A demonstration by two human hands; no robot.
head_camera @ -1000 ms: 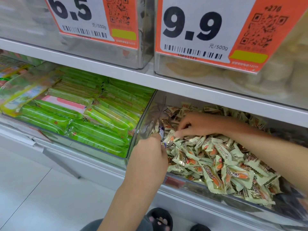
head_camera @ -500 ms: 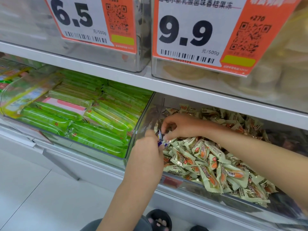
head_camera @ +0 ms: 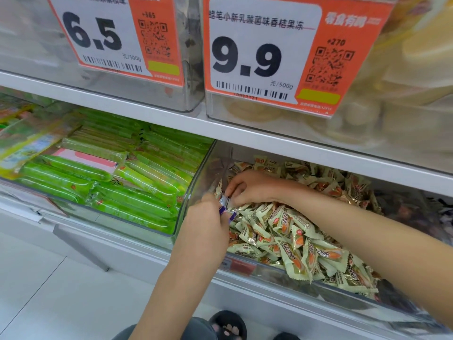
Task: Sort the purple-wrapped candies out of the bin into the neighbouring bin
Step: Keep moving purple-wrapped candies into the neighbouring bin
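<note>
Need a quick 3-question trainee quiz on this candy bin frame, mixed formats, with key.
1. True or false: the left hand holds purple candies.
2. Multiple choice: what fills the bin that both hands work in? A) green bars B) cream-wrapped candies C) bare floor
3. Fill in: the price tag above this bin reads ___.

Key:
1. True. Purple wrappers show at its fingertips.
2. B. Cream-wrapped candies; the right hand picks among them at the bin's left end. Green bars lie in the bin to the left.
3. 9.9
</note>
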